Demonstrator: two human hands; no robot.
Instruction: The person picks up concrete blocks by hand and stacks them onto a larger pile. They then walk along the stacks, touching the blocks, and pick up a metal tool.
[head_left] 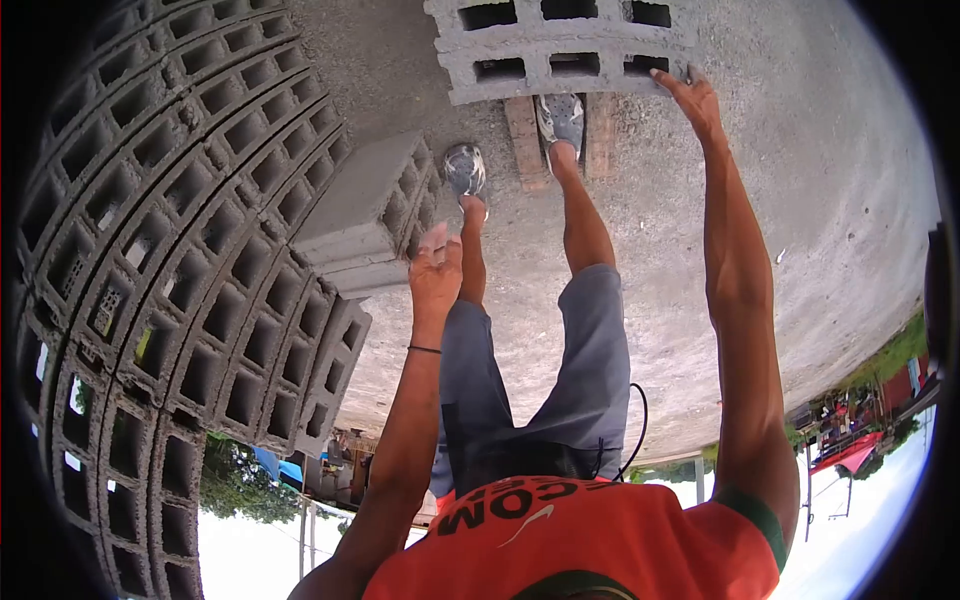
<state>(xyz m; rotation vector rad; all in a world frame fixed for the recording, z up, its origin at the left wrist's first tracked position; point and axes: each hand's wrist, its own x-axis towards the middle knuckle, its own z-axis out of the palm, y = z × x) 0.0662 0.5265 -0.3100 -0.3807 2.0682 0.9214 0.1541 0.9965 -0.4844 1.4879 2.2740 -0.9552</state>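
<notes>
My left hand point(437, 268) is open, its fingers stretched out beside the end of a grey concrete block point(352, 205) at the left; whether they touch it is unclear. On the right, my right hand point(695, 100) grips the right corner of a hollow concrete block point(525, 85), with one fingertip at the last hollow. Another hollow block point(600, 22) lies against its far side. These blocks rest above two wooden strips point(523, 140), with my right shoe between the strips.
A tall stack of hollow blocks point(225, 225) rises along the left. Concrete ground point(760, 160) spreads beneath my feet. My left shoe point(465, 170) stands near the single stacked blocks. Trees, poles and a red canopy point(848, 452) show in the distance.
</notes>
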